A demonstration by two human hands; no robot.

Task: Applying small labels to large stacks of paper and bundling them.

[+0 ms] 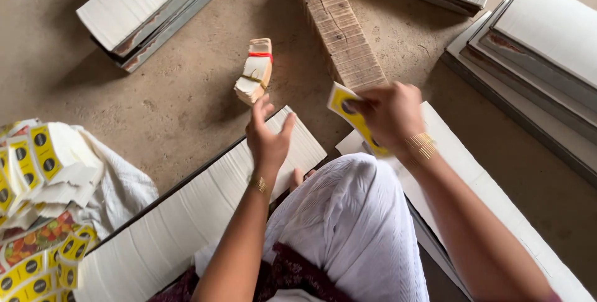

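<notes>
We are looking down from a head camera at a person seated on a bare concrete floor, one knee under white cloth in the middle of the view. Our right hand is closed around a small stack of yellow printed labels, thumb and fingers pinching it from above so that one yellow corner sticks out to the left. Our left hand is open and holds nothing, fingers spread and reaching forward, just short of a small bundle of cut paper bound with a red band and lying on the floor. Under the left wrist runs a long tray of packed white sheets; another lies under the right forearm. A long wooden block stretches away ahead, and more trays of white stacks sit around it. At far left is a loose heap of yellow labels on white cloth. To do this well, we judge the stack should stay squared and firmly pinched while the free hand takes the bundle by its banded middle.
</notes>
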